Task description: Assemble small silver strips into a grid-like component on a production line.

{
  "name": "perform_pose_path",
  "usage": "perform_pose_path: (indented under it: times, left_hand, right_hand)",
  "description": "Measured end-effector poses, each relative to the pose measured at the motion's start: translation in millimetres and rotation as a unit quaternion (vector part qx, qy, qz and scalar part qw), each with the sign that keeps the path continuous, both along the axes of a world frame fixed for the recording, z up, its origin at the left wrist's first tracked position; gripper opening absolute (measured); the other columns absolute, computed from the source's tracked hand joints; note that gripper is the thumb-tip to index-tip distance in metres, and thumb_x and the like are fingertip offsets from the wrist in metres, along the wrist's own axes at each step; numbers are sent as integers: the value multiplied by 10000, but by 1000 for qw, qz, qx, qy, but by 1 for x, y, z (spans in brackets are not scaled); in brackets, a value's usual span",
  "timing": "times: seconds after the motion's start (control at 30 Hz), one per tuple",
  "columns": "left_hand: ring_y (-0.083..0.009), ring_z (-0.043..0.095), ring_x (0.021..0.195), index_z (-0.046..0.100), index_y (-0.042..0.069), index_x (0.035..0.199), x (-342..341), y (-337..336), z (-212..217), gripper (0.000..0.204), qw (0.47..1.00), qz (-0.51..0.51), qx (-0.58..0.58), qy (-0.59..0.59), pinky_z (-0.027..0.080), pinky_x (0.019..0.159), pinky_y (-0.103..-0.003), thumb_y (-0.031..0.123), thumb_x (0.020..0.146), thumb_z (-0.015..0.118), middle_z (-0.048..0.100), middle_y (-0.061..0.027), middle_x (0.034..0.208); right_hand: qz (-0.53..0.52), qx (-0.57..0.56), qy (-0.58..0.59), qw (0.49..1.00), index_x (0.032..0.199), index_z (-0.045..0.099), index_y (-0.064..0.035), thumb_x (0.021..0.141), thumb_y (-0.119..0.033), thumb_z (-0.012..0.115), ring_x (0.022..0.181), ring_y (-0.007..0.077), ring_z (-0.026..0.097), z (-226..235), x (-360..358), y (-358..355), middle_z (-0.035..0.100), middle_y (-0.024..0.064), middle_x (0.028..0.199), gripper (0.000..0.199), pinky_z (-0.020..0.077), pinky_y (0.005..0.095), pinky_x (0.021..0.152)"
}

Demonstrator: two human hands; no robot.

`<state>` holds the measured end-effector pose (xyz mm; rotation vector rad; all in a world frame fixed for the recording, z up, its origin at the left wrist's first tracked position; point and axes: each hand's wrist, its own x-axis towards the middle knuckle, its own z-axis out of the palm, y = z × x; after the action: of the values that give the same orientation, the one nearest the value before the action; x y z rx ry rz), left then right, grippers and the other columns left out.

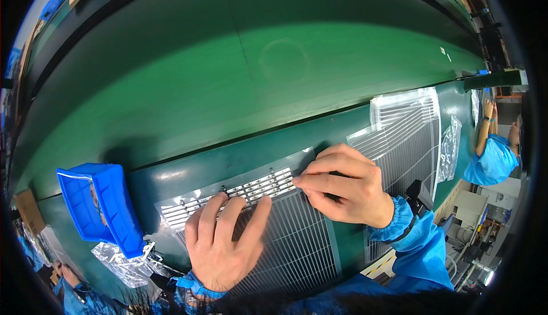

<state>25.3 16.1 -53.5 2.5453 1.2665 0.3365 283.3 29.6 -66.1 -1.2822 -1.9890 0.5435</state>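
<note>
Right sleeve (422,258): bright blue cloth, loose and creased
Right cuff (394,223): same blue, gathered into a ruffle around the wrist
Wrist strap (407,233): dark, narrow, around the right sleeve just behind the cuff
Wrist device (419,194): black, box-shaped, fixed on the far side of the right wrist
Right hand (345,186): bare
Left hand (225,246): bare
Left cuff (198,286): blue, gathered, partly cut off at the near edge
Clothing (357,288): blue, between the arms, shadowed

The left hand (225,246) faces palm down with fingers (229,215) spread. The right hand (345,186) curls, fingertips (302,179) bunched close together.
</note>
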Motion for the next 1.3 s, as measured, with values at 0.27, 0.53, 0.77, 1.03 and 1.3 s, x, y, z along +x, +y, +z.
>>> perform_pose_path:
  times: [0.27,0.53,0.77,1.03,1.3]
  left_hand:
    - [-284,572,1240,777,256,1266,-1,0,0,582,999,3,17,28,461,998,-438,186,689,755,597,-21,1243]
    - [-356,575,1211,763,206,1289,2,1,2,665,1000,0,-2,-4,445,955,-491,96,636,705,563,-74,1247]
    - [-354,567,1225,754,211,1309,0,2,2,669,1000,-5,-10,-4,441,965,-491,101,651,713,560,-74,1257]
    - [-350,562,1240,742,238,1333,-3,1,0,662,1000,-1,-11,-3,441,973,-488,118,682,715,561,-68,1264]
    - [-342,565,1238,739,240,1337,0,1,-1,656,1000,-2,-6,-7,443,964,-485,127,692,718,568,-63,1256]
  right_hand:
    - [-33,1,-11,999,993,838,-101,678,-1,803,716,188,592,8,5,-3,650,19,881,333,536,305,612]
    - [36,8,-17,999,1030,834,-107,691,-67,848,680,171,548,3,3,-6,584,-6,835,342,478,311,561]
    - [38,-4,-41,998,1063,827,-110,677,-72,847,692,178,557,3,3,-7,593,-9,839,389,494,314,588]
    - [47,-9,-44,998,1064,824,-106,675,-65,843,696,186,571,5,1,-6,600,-5,830,392,504,329,610]
    - [48,-16,-57,997,1066,829,-115,693,-69,849,719,189,598,7,3,-6,623,-4,831,377,522,326,633]
